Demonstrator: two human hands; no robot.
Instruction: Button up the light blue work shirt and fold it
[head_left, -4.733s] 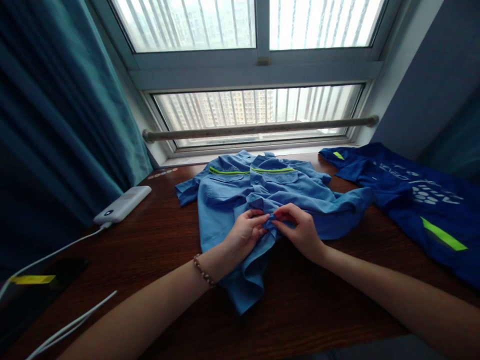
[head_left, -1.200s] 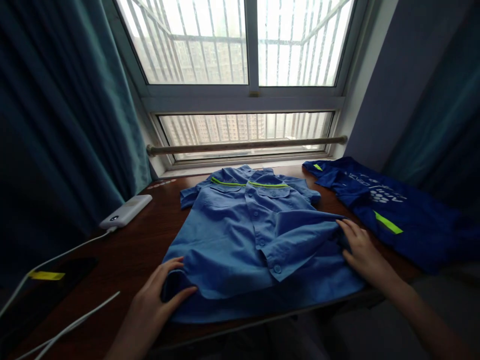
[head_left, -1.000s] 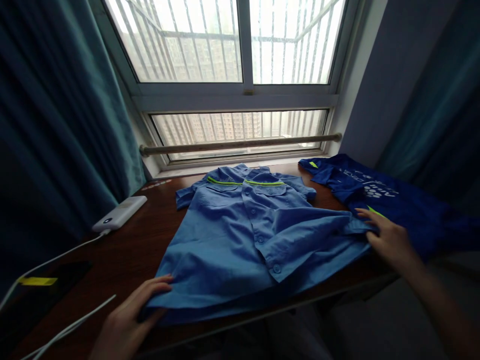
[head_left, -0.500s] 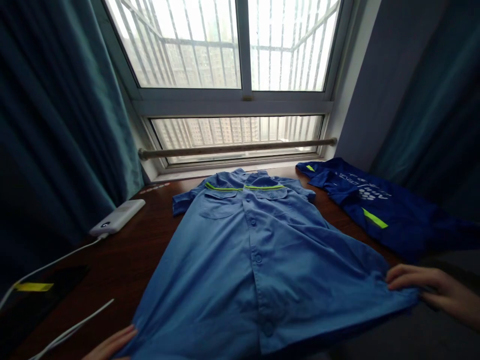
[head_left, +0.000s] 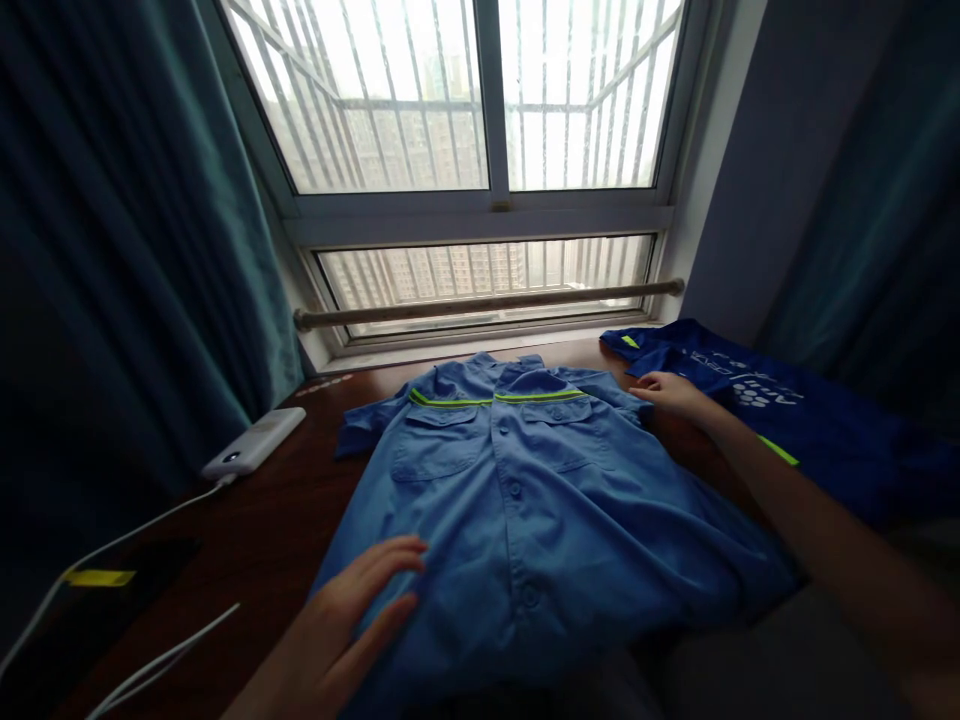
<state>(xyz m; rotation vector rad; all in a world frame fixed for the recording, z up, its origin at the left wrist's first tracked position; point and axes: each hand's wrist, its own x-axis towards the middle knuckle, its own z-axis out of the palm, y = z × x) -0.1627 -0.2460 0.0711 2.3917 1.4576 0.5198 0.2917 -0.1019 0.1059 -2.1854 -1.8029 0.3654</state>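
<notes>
One shirt (head_left: 559,525): light blue, laid front up on the brown table (head_left: 285,510), near the window (head_left: 390,205).
My left hand (head_left: 330,625): fingers parted and loose, at the shirt's lower front.
My right hand (head_left: 670,396): at the end of one sleeve (head_left: 606,390); whether my fingers pinch it, I can't tell.

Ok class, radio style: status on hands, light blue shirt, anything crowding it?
Light blue shirt: front up, spread out. Left hand open at its lower front; right hand at one sleeve, grip unclear. Dark blue garment close by, right.
</notes>
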